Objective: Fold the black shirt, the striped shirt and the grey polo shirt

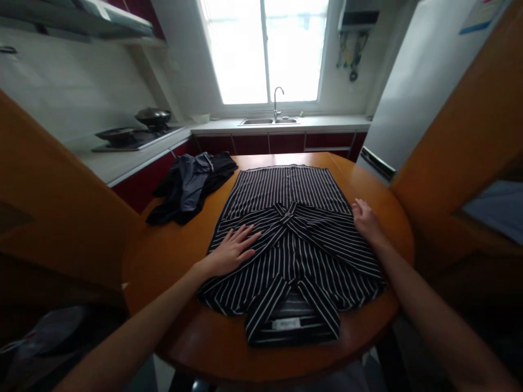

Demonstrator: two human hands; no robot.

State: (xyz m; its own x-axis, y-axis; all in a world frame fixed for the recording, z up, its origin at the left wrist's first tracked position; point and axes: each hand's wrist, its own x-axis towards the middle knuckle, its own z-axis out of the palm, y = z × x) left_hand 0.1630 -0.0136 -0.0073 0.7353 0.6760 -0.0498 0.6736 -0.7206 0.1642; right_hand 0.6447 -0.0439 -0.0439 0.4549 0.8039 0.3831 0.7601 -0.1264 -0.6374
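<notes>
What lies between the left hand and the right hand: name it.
In the head view, the collared striped shirt lies between the left hand and right hand, its sleeves folded inward.

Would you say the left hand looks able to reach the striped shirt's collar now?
Probably yes: only shirt fabric appears to lie between the left hand and the collar, which lies uncovered.

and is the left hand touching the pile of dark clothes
Apart. The head view shows a strip of orange-brown tabletop between the left hand, spread over the striped shirt, and the pile of dark clothes.
</notes>
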